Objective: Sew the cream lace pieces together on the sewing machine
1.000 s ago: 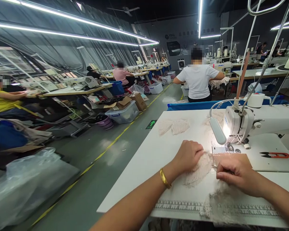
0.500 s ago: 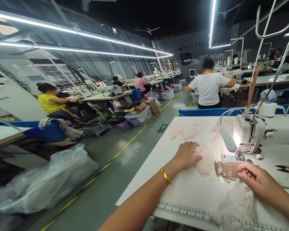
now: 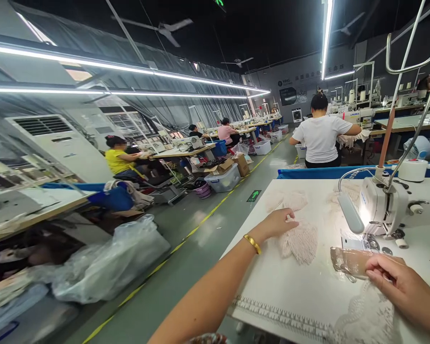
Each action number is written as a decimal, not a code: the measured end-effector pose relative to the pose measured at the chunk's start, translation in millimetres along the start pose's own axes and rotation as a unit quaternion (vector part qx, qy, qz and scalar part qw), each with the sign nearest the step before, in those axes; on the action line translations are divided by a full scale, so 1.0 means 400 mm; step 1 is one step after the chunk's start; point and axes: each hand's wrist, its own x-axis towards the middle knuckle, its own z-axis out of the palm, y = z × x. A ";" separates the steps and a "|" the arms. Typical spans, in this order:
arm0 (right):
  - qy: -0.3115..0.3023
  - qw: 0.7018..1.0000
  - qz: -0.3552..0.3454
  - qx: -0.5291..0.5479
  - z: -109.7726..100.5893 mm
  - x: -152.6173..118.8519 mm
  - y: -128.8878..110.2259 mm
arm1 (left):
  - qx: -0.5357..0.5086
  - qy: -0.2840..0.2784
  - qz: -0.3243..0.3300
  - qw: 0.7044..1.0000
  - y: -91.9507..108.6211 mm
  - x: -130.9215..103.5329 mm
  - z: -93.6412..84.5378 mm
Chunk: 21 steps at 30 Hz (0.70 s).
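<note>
Lace on surface, L of strip, best smoothed lightly w/ L hand, fingers slightly apart at its edge; R hand curled narrow at strip, grip can't be told, drag best avoided.

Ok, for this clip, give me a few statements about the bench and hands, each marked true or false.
1. The left hand is at the pale ruffled fabric. True.
2. The gold bracelet is on the right arm. False: the bracelet is on the left arm.
3. The right hand is at the brown piece. True.
4. The printed ruler runs along the tabletop's far edge. False: the ruler runs along the near edge.
</note>
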 end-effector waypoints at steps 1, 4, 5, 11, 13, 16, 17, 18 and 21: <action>0.008 1.000 -0.005 -0.002 0.002 -0.001 0.000 | 0.009 -0.015 -0.006 1.000 -0.004 0.000 -0.007; 0.031 0.999 -0.020 -0.009 0.008 -0.004 -0.001 | 0.038 -0.049 -0.025 0.998 -0.019 -0.002 -0.022; 0.031 0.999 -0.024 -0.011 0.010 -0.003 0.001 | 0.050 -0.055 -0.032 0.997 -0.022 -0.002 -0.024; -0.018 0.998 -0.049 -0.027 0.007 0.003 0.030 | 0.105 -0.043 -0.018 0.993 -0.001 -0.011 -0.004; -0.021 0.998 -0.051 -0.031 0.007 0.003 0.034 | 0.114 -0.017 0.019 0.993 0.022 -0.021 0.004; -0.010 0.998 -0.046 -0.033 0.009 0.001 0.029 | 0.119 0.001 0.096 0.988 0.050 -0.043 0.010; -0.009 0.998 -0.045 -0.033 0.010 0.000 0.026 | 0.119 -0.001 0.119 0.986 0.056 -0.051 0.011; -0.009 0.998 -0.044 -0.033 0.010 0.000 0.023 | 0.119 -0.005 0.139 0.983 0.060 -0.059 0.012; -0.014 0.998 -0.045 -0.034 0.009 0.001 0.019 | 0.120 -0.017 0.170 0.978 0.065 -0.074 0.014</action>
